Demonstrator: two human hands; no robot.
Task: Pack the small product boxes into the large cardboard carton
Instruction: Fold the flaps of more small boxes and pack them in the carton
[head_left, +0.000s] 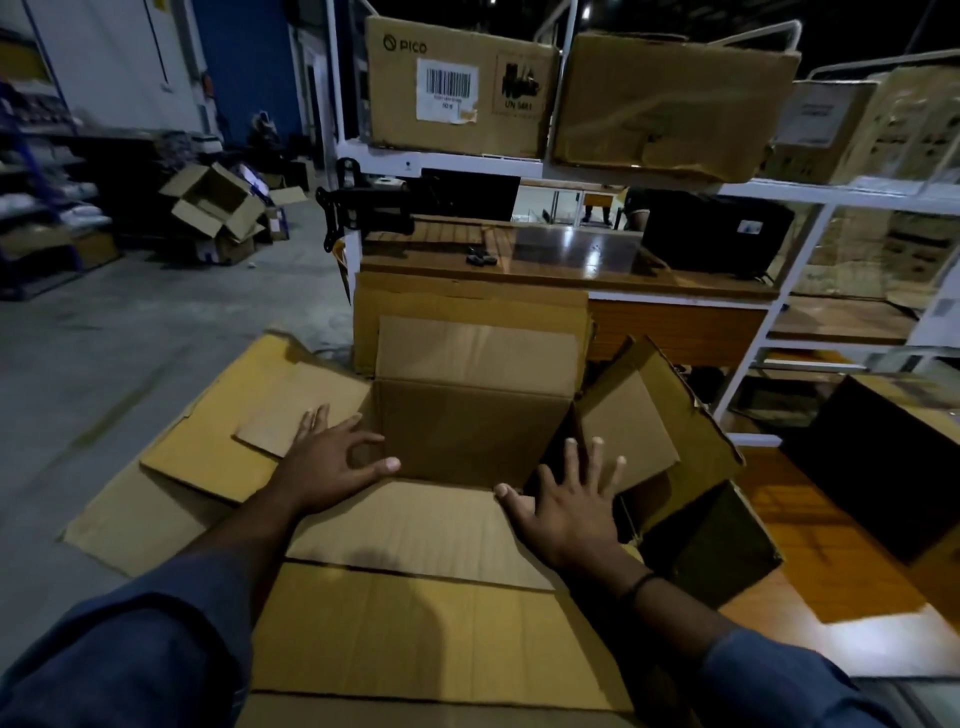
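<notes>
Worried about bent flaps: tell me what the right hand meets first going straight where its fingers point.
The right hand would likely meet the raised right flap of the large carton first, just ahead of it; depth is unclear.

One wide-angle camera, worn on the person's head, looks forward and down from close above an open brown cardboard carton (467, 436). Blue sleeves (130, 649) enter at the bottom edge, and white metal shelving (457, 163) rises just beyond.

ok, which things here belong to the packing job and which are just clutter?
Job: open cardboard carton, left hand on its left flap, right hand at its near-right corner.
Lying about: PICO carton on the shelf, floor pile of open boxes, black case.
</notes>
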